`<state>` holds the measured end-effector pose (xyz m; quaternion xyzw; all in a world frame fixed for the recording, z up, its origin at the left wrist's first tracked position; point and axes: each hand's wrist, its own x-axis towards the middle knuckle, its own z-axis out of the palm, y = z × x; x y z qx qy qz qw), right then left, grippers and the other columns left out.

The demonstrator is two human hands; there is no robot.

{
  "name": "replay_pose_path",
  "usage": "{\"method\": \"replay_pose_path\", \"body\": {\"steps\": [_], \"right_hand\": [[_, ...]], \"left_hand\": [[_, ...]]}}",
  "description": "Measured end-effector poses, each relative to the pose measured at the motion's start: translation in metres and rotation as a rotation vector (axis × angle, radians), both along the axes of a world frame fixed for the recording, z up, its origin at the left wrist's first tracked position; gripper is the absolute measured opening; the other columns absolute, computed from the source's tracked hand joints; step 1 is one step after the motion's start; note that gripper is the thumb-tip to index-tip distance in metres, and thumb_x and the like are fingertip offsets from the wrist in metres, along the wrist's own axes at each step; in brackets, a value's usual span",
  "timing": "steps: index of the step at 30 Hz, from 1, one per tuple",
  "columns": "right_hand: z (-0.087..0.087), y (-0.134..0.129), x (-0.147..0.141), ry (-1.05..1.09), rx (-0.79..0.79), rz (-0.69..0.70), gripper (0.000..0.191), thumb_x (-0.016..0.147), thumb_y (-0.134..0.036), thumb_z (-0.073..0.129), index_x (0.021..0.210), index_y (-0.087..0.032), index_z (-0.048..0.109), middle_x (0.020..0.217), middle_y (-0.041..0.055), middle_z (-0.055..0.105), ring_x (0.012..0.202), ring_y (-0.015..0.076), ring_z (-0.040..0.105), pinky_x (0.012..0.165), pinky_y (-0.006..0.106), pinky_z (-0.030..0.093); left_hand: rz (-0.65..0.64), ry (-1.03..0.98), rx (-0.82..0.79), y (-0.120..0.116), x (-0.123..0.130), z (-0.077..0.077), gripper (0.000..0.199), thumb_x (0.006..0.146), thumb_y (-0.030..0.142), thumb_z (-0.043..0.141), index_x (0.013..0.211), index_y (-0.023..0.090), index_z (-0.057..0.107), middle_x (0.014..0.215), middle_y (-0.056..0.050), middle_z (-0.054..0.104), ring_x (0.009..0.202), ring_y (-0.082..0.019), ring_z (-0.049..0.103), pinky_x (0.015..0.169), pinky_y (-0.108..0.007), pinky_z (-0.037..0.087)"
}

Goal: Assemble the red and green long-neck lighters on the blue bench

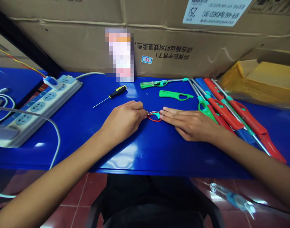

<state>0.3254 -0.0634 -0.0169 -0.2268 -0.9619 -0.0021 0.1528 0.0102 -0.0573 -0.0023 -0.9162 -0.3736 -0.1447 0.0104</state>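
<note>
My left hand is closed in a pinch at the left end of a loop of thin red and white wire. A small teal trigger piece sits within the loop. My right hand has its fingers fairly straight, their tips gripping the trigger piece and the wire from the right; its thumb is mostly hidden. Beyond the hands lie a green half-shell of a lighter and an opened green lighter with inner parts and a metal tube. A black and yellow screwdriver rests to the left.
Several red, blue and green long-necked lighters lie piled at the right, partly under my right forearm. A white power strip with cables stands at the left. Cardboard boxes wall the back of the blue table. A yellow package is at back right.
</note>
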Motion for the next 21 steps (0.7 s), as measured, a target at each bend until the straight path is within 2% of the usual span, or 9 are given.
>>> {"method": "replay_pose_path", "body": {"steps": [3,6,9,12,15,18,21], "right_hand": [[0.0,0.001,0.001,0.123,-0.092,-0.015,0.074,0.103,0.003,0.056,0.171,-0.024,0.056,0.169,0.0083,0.061,0.154,0.0247,0.064,0.127,0.044,0.058],[0.0,0.005,0.001,0.262,-0.188,-0.056,0.075,0.103,0.002,0.058,0.171,-0.031,0.057,0.163,0.0022,0.068,0.143,0.0229,0.073,0.123,0.039,0.062],[0.002,0.012,-0.003,0.353,-0.307,-0.154,0.06,0.106,-0.005,0.062,0.158,-0.033,0.071,0.15,-0.0002,0.078,0.129,0.0237,0.082,0.115,0.04,0.068],[0.002,0.021,-0.009,0.483,-0.447,-0.231,0.033,0.107,-0.016,0.07,0.132,-0.028,0.088,0.14,0.0033,0.083,0.13,0.0293,0.082,0.116,0.048,0.068],[-0.001,0.029,-0.009,0.53,-0.58,-0.287,0.029,0.105,-0.026,0.077,0.131,-0.026,0.088,0.139,0.0063,0.085,0.124,0.03,0.084,0.115,0.052,0.068],[-0.003,0.035,-0.004,0.537,-0.604,-0.301,0.031,0.102,-0.035,0.083,0.132,-0.026,0.087,0.133,0.0078,0.087,0.121,0.0309,0.084,0.114,0.056,0.068],[-0.001,0.042,0.004,0.47,-0.481,-0.313,0.021,0.1,-0.038,0.086,0.119,-0.028,0.09,0.123,0.0071,0.089,0.121,0.0322,0.082,0.114,0.058,0.064]], "left_hand": [[-0.004,0.014,0.006,0.0,0.0,0.001,0.026,0.114,0.02,0.06,0.103,0.019,0.083,0.093,-0.006,0.072,0.087,-0.021,0.069,0.071,-0.033,0.052],[-0.008,0.009,0.008,0.001,-0.001,0.0,0.028,0.114,0.021,0.059,0.103,0.019,0.084,0.092,-0.006,0.072,0.087,-0.02,0.069,0.07,-0.032,0.052],[-0.011,-0.008,0.0,0.002,-0.001,-0.001,0.029,0.115,0.022,0.057,0.106,0.02,0.085,0.093,-0.006,0.073,0.088,-0.02,0.07,0.071,-0.032,0.053],[-0.015,-0.014,-0.001,0.003,-0.001,-0.001,0.029,0.115,0.023,0.058,0.107,0.02,0.086,0.093,-0.007,0.074,0.09,-0.021,0.071,0.072,-0.033,0.053],[-0.018,-0.013,0.006,0.003,-0.001,0.0,0.028,0.114,0.023,0.059,0.107,0.02,0.086,0.092,-0.006,0.074,0.088,-0.021,0.071,0.072,-0.033,0.053],[-0.02,-0.009,0.004,0.004,-0.001,0.0,0.028,0.114,0.023,0.059,0.108,0.02,0.087,0.092,-0.006,0.074,0.089,-0.021,0.072,0.072,-0.033,0.053],[-0.028,-0.011,-0.004,0.004,-0.002,0.0,0.029,0.115,0.022,0.058,0.109,0.02,0.087,0.094,-0.006,0.074,0.09,-0.021,0.072,0.073,-0.033,0.054]]}}
